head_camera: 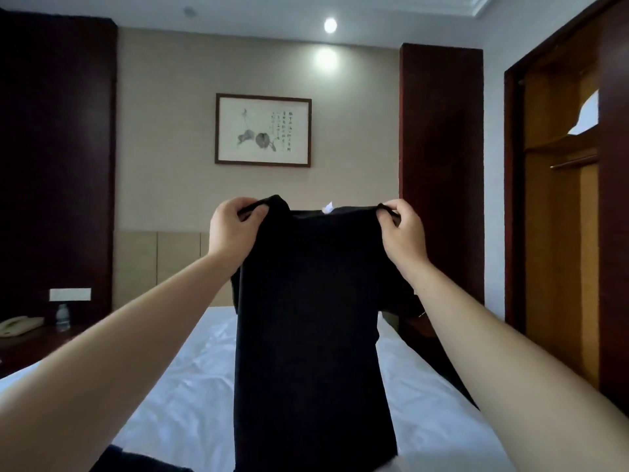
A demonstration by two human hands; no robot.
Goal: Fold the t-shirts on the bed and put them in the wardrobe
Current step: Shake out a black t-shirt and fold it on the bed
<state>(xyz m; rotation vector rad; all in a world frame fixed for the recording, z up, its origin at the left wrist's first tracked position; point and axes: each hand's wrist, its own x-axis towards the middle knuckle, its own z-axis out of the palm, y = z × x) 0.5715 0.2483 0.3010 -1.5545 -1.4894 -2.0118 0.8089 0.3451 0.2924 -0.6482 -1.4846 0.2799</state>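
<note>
Pinching each shoulder of the black t-shirt [306, 284] with clamped fingers of left hand [231, 226] and right hand [403, 229]; holding it up over the middle of the bed [190, 386] (likely to hang straight before folding).

**Both arms out, both hands pinching**

Reaching forward and up with both bare arms, in from the lower corners toward the middle; pinching one shoulder of the black t-shirt [313, 301] with the left hand [235, 228], fingers and thumb curled on the cloth edge; pinching the other shoulder with the right hand [405, 229], curled the same way; holding both hands level and well apart, backs toward the camera; extending the left forearm [129, 342] and the right forearm [493, 338] nearly straight, with wrists only slightly bent.
</note>
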